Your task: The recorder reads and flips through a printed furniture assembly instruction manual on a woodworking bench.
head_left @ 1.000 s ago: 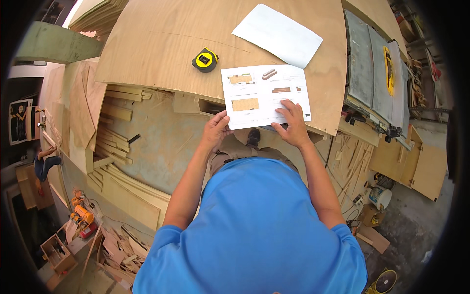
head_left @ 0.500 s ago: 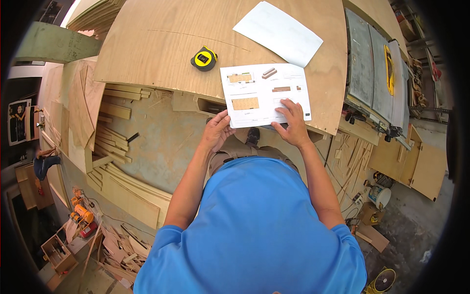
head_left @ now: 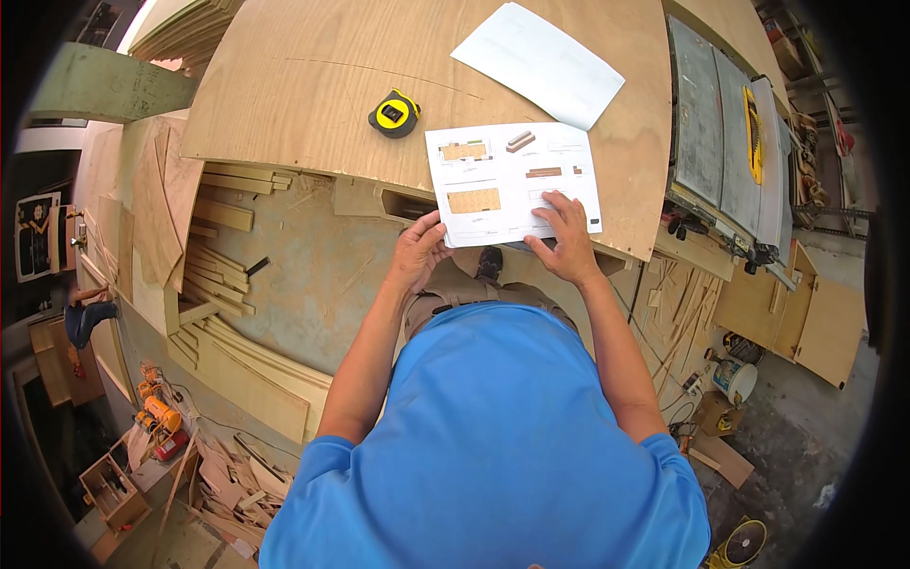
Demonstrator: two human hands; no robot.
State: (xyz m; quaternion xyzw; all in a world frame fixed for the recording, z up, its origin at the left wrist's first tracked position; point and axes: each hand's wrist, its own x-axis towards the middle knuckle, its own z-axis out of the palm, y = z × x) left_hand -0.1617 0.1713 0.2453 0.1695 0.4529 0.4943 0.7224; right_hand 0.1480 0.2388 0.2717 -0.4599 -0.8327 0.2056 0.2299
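Note:
A sheet of printed drawings [head_left: 512, 175] lies at the near edge of the wooden worktable [head_left: 313, 85], its lower left corner reaching past that edge. My left hand [head_left: 420, 254] pinches this corner between thumb and fingers. On the sheet's lower right part rests my right hand [head_left: 567, 239], fingers spread and slightly bent, gripping nothing. A second paper [head_left: 540, 62], blank on its upper side, lies farther back and touches the top of the drawings. Left of the sheet sits a yellow and black tape measure [head_left: 394, 114].
A table saw [head_left: 725, 142] with a yellow insert stands right of the worktable. Stacked boards [head_left: 237, 365] and a scrap wood pile [head_left: 237, 493] lie to the left, near an orange air compressor [head_left: 159, 414]. Another person [head_left: 85, 318] is at far left. A white bucket [head_left: 735, 379] stands at right.

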